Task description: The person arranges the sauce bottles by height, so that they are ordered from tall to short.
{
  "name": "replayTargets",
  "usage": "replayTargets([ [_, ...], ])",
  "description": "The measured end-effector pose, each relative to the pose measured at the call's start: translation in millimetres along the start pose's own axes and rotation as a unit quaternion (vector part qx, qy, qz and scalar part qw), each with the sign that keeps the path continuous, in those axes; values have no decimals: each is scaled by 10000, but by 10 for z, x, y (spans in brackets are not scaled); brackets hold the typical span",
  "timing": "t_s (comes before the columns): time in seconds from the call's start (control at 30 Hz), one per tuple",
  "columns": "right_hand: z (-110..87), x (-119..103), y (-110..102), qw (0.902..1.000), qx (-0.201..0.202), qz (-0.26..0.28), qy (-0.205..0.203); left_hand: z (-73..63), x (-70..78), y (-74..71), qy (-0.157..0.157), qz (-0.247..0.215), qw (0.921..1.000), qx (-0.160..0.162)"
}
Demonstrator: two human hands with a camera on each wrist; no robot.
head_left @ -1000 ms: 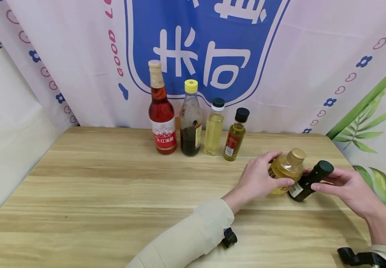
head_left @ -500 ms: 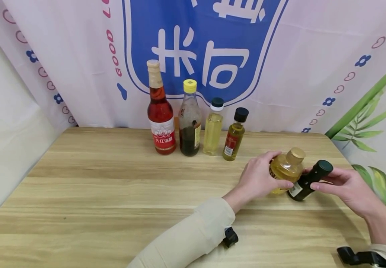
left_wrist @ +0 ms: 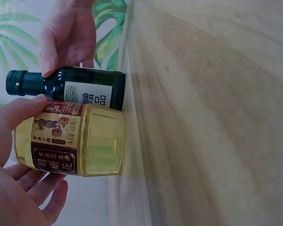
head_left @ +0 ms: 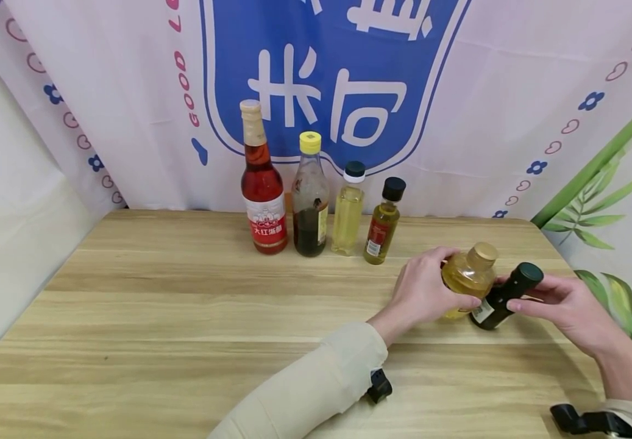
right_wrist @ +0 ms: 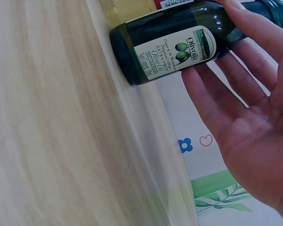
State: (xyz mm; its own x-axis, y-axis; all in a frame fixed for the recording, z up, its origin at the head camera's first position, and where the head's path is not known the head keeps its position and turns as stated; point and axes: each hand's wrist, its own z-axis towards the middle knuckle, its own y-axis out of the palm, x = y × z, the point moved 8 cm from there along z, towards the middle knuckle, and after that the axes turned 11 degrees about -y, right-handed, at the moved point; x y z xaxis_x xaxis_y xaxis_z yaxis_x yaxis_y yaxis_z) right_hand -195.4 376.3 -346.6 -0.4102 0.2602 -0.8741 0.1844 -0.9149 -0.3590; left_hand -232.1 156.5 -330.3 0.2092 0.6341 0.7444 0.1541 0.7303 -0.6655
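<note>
My left hand (head_left: 422, 286) grips a squat bottle of yellow oil (head_left: 466, 275) with a gold cap, thumb on one side and fingers round the other. Its dark red label faces the left wrist view. Right beside it stands a dark green olive oil bottle (head_left: 515, 288), which my right hand (head_left: 579, 311) holds between thumb and fingers near the shoulder. In the right wrist view, the olive oil bottle (right_wrist: 174, 47) shows a cream label with green olives. Both bottles stand upright on the table, side by side and seemingly touching.
Along the back edge of the wooden table (head_left: 173, 305) stand a tall red vinegar bottle (head_left: 265, 189), a yellow-capped bottle of dark liquid (head_left: 310, 225), a pale yellow oil bottle (head_left: 348, 213) and a small black-capped oil bottle (head_left: 384, 228). A printed curtain (head_left: 151, 110) hangs behind.
</note>
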Motion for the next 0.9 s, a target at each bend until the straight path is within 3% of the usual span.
replayTargets([
  [0.23,8,-26,16,10000,-38,-12,-28,3,4,-9,-18,-88,9999,145],
  [0.43,18,-36,24,9997,81,214,-122,27,-24,-48,-222,-277,9989,319],
  [0.67,20,-53,33,9999,6,97,-68,96,-50,-155,-463,-283,9960,705],
  [0.9,26,-62,29,9999,43,-139,88,161,-117,-270,-761,-522,9882,1222],
])
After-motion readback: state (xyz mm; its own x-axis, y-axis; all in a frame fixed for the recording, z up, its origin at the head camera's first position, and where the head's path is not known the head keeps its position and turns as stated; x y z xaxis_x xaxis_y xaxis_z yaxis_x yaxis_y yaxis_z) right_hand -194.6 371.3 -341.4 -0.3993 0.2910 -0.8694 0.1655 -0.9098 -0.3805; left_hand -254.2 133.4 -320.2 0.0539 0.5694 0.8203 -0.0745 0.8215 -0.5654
